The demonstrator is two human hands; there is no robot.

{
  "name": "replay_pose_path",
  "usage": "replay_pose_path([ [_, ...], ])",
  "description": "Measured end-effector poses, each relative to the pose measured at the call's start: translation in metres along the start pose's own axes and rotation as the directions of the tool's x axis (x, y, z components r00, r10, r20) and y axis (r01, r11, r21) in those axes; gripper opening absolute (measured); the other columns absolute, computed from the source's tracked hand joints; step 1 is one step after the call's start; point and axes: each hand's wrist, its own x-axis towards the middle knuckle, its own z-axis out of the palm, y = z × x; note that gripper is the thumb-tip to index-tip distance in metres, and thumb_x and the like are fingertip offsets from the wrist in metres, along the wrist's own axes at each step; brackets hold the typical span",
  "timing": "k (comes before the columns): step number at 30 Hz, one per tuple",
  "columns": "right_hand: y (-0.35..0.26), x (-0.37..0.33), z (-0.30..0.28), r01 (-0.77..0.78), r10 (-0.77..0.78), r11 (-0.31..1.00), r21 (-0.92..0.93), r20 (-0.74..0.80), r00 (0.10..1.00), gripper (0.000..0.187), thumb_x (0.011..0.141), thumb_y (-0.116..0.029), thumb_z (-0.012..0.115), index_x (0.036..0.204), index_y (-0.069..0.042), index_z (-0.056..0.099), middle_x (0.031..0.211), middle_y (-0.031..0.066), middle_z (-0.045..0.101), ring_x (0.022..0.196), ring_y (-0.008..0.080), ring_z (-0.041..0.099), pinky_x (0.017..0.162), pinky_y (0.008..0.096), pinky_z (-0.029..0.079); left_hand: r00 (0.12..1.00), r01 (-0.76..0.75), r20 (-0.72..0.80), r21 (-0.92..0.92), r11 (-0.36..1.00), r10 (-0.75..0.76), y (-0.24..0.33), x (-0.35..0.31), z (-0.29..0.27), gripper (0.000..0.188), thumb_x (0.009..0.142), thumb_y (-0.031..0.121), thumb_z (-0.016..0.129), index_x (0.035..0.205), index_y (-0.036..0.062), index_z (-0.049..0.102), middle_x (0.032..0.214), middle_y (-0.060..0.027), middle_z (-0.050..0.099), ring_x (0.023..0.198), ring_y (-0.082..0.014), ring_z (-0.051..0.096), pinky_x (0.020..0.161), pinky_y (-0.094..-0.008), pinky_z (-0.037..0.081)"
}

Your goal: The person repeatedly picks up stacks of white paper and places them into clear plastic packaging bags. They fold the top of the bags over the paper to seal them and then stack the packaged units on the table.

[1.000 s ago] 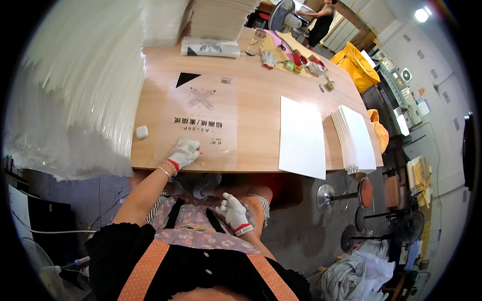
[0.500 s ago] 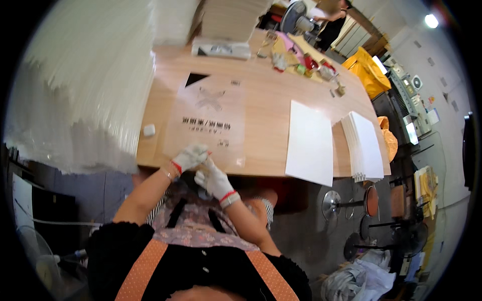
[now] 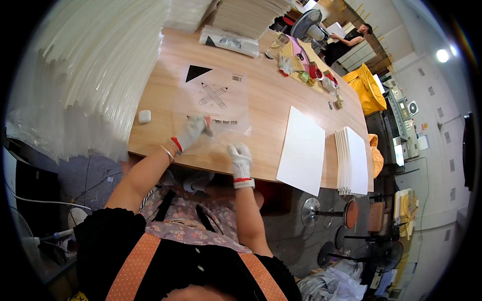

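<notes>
A clear plastic bag (image 3: 221,83) printed with crossed pencils, a black corner and dark lettering lies flat on the table before me. Its near end is raised and crumpled. My left hand (image 3: 192,133), in a white glove with a red cuff, is over that near end with its fingers closed on the film, somewhat smeared by motion. My right hand (image 3: 241,161), gloved the same way, is by the table's front edge beside the crumpled film. Its fingers are curled in, and what they hold, if anything, is hidden.
A white sheet stack (image 3: 301,150) overhangs the front edge, with a fanned stack (image 3: 351,160) farther right. Tall piles of clear bags (image 3: 95,75) rise at left. A small white block (image 3: 144,117) sits nearby. Tapes and gloves (image 3: 306,70) lie at the back; a person (image 3: 346,42) stands beyond.
My hands were together at the bag's near edge and have moved apart, left hand forward, right hand to the right. The bag's near end has gone from flat to raised.
</notes>
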Motion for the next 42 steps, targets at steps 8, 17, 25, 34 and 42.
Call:
replay_pose_path([
  [8, -0.07, -0.012, -0.01, 0.722, -0.745, 0.646, -0.249, 0.002, 0.667, 0.046, 0.074, -0.008, 0.071, 0.116, -0.006, 0.053, 0.126, 0.0232, 0.047, 0.116, 0.0378, 0.048, 0.094, 0.0418, 0.042, 0.883, 0.443, 0.083, -0.472, 0.763, -0.461, 0.036, 0.041, 0.006, 0.015, 0.093, 0.018, 0.051, 0.096, 0.0057, 0.059, 0.08, -0.0028, 0.063, 0.055, -0.0082, 0.05, 0.051, -0.0233, 0.044],
  [17, -0.039, 0.007, 0.005, 0.33, -0.315, 0.944, -0.023, 0.238, 0.919, 0.027, 0.086, -0.015, 0.063, 0.11, -0.002, 0.062, 0.101, 0.0129, 0.066, 0.095, 0.0238, 0.062, 0.084, 0.0306, 0.049, 0.98, 0.093, 0.172, 0.041, 0.995, -0.099, 0.156, 0.069, -0.014, 0.036, 0.084, 0.001, 0.057, 0.12, 0.0002, 0.05, 0.083, -0.0054, 0.064, 0.072, -0.0113, 0.06, 0.065, -0.0237, 0.048],
  [25, 0.033, -0.036, -0.177, -0.004, -0.166, 0.758, -0.653, -0.199, 0.966, 0.054, 0.086, -0.035, 0.062, 0.128, -0.004, 0.049, 0.129, 0.0189, 0.051, 0.117, 0.0379, 0.049, 0.098, 0.043, 0.041, 0.874, -0.373, -0.14, 0.423, 0.826, 0.466, 0.15, 0.009, -0.029, 0.044, 0.082, 0.001, 0.061, 0.124, -0.0011, 0.047, 0.106, -0.0108, 0.059, 0.098, -0.0206, 0.058, 0.086, -0.0334, 0.047],
  [34, 0.088, -0.052, -0.226, 0.262, -0.413, 0.545, -0.797, 0.017, 0.911, 0.043, 0.079, -0.033, 0.065, 0.113, -0.009, 0.057, 0.118, 0.0112, 0.053, 0.114, 0.0341, 0.045, 0.099, 0.0489, 0.034, 0.975, 0.021, 0.222, 0.011, 1.0, -0.023, 0.172, -0.063, -0.001, 0.015, 0.086, 0.003, 0.056, 0.1, -0.0009, 0.059, 0.089, -0.0056, 0.063, 0.083, -0.0137, 0.059, 0.077, -0.0262, 0.048],
  [42, 0.065, -0.043, -0.221, 0.069, -0.241, 0.694, -0.717, -0.14, 0.96, 0.008, 0.083, -0.018, 0.057, 0.086, -0.012, 0.062, 0.076, 0.0083, 0.06, 0.075, 0.0293, 0.059, 0.066, 0.043, 0.048, 0.552, 0.81, 0.766, -0.398, 0.431, -0.33, 0.128, -0.067, 0.148, 0.027, 0.094, 0.023, 0.054, 0.106, -0.0003, 0.052, 0.1, -0.0077, 0.061, 0.091, -0.0211, 0.061, 0.086, -0.0353, 0.05],
])
